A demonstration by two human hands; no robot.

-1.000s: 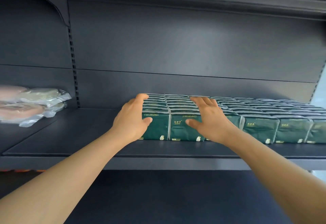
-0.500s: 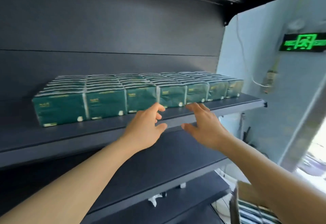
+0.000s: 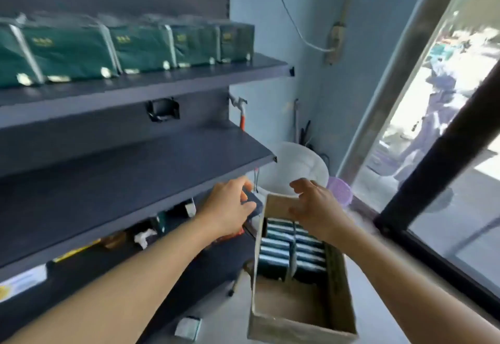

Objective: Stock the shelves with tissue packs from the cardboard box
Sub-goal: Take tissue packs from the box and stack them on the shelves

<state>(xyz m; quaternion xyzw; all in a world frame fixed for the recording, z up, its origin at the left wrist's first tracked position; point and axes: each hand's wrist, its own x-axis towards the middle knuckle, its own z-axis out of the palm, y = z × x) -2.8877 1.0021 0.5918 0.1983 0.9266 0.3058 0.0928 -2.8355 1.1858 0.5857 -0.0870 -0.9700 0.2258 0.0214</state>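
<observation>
Both hands empty, fingers loose, L (image 3: 230,205) & R (image 3: 315,208) over cardboard box (image 3: 300,319); blurry.

We see our two bare forearms, no sleeves, watch or rings; our left hand (image 3: 230,208) and right hand (image 3: 316,207) wear no gloves.

Tissue packs (image 3: 292,254) are stacked in the cardboard box (image 3: 300,324) just below the right hand's fingers (image 3: 299,185), shelves (image 3: 135,170) to their left.
</observation>
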